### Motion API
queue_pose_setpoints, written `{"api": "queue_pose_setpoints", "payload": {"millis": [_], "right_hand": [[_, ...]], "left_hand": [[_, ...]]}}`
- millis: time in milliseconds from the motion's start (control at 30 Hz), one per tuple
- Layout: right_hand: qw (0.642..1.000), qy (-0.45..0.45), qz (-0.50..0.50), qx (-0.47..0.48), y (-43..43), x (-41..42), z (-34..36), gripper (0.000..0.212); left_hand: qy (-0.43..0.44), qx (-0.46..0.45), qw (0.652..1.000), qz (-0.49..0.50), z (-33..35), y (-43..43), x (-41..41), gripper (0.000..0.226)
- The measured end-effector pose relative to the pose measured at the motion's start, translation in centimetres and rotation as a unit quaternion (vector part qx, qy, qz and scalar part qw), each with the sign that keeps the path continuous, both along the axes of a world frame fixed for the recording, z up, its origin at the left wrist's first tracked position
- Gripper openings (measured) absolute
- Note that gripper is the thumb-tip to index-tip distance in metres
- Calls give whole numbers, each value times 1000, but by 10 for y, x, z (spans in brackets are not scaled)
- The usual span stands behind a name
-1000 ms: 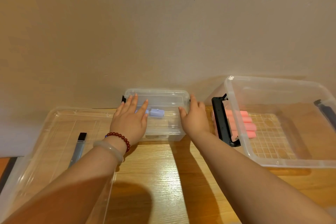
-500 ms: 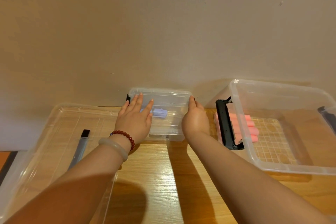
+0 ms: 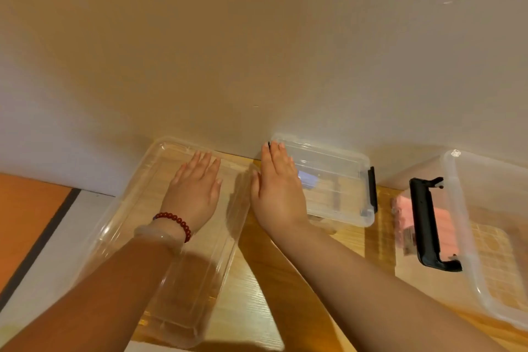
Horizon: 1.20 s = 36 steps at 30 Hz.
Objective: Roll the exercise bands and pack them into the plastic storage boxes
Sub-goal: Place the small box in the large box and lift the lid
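Surface: light wood-grain table point(image 3: 245, 308) under both forearms, butted against a plain beige wall point(image 3: 257, 37) beyond the fingertips. Left of the left hand, past the table edge: pale strip with a dark line, then orange floor point(image 3: 25, 223). Warm, dim light, with arm shadows on the wood.

Left hand point(image 3: 194, 194): flat, palm down, fingers straight and close together, over a large clear lid point(image 3: 114, 217) lying flat on the table. Looks like contact but can't confirm. Red bead bracelet point(image 3: 174, 220) and pale bangle point(image 3: 160, 236) on that wrist.

Right hand point(image 3: 278, 194): also flat, fingers straight and together, laid over the left end of the small clear box point(image 3: 343, 180). No curl or pinch in either hand. Hands near each other, not touching.

Small clear box: lid on, back against the wall, black latch point(image 3: 371, 188) on the end away from the right hand. Inside, just right of the right hand's knuckles: one lavender rolled band point(image 3: 308, 180), short and compact, seen through the plastic and partly hidden by the hand.

Further right, well apart from the right hand: large clear storage box point(image 3: 485, 208), open top, black handle point(image 3: 425, 223) on the end wall facing the hands. Behind that handle, inside: pink rolled bands point(image 3: 445, 226) packed side by side at that end. Count unclear through the plastic and blur. Grid pattern on the box floor.
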State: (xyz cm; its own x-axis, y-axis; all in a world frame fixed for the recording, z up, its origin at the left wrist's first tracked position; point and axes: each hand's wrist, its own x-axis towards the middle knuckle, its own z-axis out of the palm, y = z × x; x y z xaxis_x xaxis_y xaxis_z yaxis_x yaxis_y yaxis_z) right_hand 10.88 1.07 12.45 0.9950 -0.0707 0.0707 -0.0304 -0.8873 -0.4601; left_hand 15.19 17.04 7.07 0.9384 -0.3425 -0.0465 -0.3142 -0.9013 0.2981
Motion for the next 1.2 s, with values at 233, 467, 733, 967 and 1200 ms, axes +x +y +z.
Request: {"api": "queue_pose_setpoints", "payload": {"millis": [233, 467, 733, 967, 1200], "right_hand": [[985, 128, 114, -15, 66, 22, -20, 60], [958, 232, 114, -123, 85, 65, -66, 62], [960, 224, 79, -148, 81, 52, -96, 60], [954, 283, 30, -92, 76, 4, -100, 62], [962, 265, 31, -59, 72, -4, -98, 88]], "left_hand": [[101, 74, 991, 47, -36, 68, -8, 67], [53, 100, 993, 25, -74, 101, -17, 60], [-35, 86, 993, 75, -86, 122, -5, 47], [-18, 100, 993, 56, -91, 126, -1, 49], [-97, 53, 992, 62, -94, 122, 0, 39]]}}
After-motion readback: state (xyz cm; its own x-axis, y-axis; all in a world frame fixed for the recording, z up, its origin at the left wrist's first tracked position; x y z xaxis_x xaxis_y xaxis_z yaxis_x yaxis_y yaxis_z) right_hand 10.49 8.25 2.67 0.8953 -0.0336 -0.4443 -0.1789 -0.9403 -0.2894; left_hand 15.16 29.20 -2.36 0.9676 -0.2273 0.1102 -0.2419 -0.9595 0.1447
